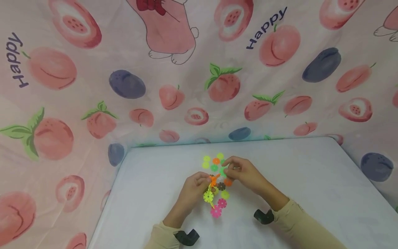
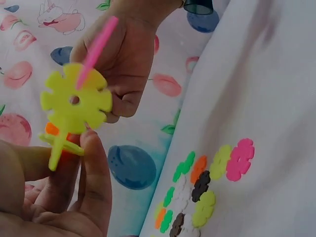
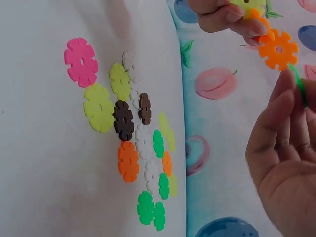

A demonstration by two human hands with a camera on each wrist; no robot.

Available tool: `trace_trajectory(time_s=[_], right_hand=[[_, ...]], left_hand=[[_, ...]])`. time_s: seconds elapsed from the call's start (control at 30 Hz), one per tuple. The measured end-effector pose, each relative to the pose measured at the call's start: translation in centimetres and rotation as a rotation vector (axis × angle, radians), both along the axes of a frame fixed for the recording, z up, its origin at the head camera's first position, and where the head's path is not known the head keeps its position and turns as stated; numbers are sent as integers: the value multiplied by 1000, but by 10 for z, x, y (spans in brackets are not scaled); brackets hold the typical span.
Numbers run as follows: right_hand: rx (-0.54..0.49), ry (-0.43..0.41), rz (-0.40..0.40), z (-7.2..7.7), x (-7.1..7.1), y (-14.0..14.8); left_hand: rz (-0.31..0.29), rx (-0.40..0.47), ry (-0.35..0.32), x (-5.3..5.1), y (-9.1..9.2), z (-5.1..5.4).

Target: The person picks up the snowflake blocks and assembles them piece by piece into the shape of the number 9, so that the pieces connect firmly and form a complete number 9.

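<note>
In the head view my left hand (image 1: pixel 193 189) pinches a joined chain of notched plastic flower discs. Its yellow disc (image 2: pixel 74 101) faces the left wrist camera, with a pink disc (image 2: pixel 96 54) slotted into it edge-on. An orange disc (image 3: pixel 278 49) is at the chain's other end in the right wrist view. My right hand (image 1: pixel 244 172) pinches a green disc (image 3: pixel 298 85), seen edge-on, whose edge meets the orange disc's rim. Whether the slots are engaged cannot be told. Both hands are raised above the table.
Loose discs lie on the white table (image 1: pixel 155 180) under and beyond the hands, among them a pink disc (image 3: pixel 81 62), a dark brown disc (image 3: pixel 123 120) and several green, yellow, orange and white ones. A fruit-print cloth (image 1: pixel 186 86) hangs behind the table.
</note>
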State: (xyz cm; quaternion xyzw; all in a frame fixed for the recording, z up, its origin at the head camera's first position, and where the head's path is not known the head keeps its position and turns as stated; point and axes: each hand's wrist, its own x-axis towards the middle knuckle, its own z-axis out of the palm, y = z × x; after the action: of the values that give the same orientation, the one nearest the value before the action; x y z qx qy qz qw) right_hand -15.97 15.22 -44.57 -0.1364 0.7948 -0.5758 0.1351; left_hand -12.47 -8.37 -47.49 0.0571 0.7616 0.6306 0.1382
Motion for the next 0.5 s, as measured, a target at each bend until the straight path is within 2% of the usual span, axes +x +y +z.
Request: trace_trajectory(time_s=[0.1, 0.33, 0.5], right_hand=[[8, 11, 3, 1, 1, -1], [47, 71, 31, 4, 2, -1], [17, 74, 63, 1, 2, 1]], left_hand=[[4, 17, -10, 0, 0, 0], [16, -60, 86, 3, 2, 3], [20, -61, 114, 5, 4, 4]])
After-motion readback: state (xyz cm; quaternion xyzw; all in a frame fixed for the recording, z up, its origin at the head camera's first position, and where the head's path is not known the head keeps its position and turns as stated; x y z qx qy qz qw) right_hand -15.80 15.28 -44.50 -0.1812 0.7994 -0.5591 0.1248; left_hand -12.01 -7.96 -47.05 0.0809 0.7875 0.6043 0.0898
